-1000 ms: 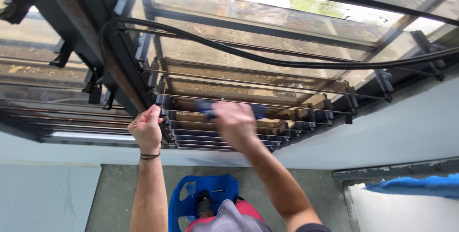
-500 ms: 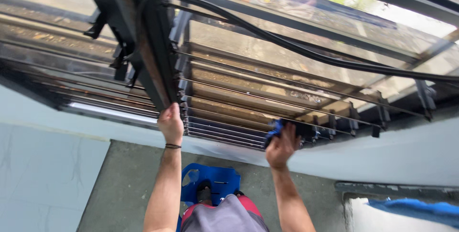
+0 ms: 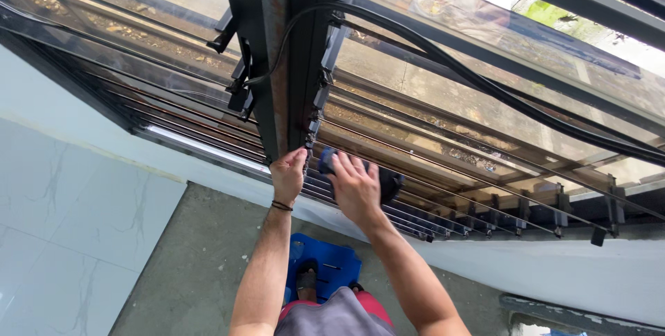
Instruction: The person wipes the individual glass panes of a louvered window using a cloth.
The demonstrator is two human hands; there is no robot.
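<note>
My left hand (image 3: pixel 287 175) grips the lower end of the dark, rusty window post (image 3: pixel 280 66) that divides two banks of glass louvres. My right hand (image 3: pixel 355 187) presses a blue cloth (image 3: pixel 328 161) flat against one of the low louvre slats (image 3: pixel 443 166) just to the right of the post. The cloth is mostly hidden under my palm. A thin black band sits on my left wrist. Dirt and brown stains show on the slats above my hands.
A thick black cable (image 3: pixel 485 83) loops from the post across the right louvres. Below, my feet stand on a blue plastic stool (image 3: pixel 325 263) on a grey concrete floor. White marble wall tiles (image 3: pixel 69 211) are at left, a white sill wall (image 3: pixel 554 273) at right.
My right hand with the cloth slid left along the low slat, from mid-window to just beside the post. My left hand stayed on the post. The view shifted.
</note>
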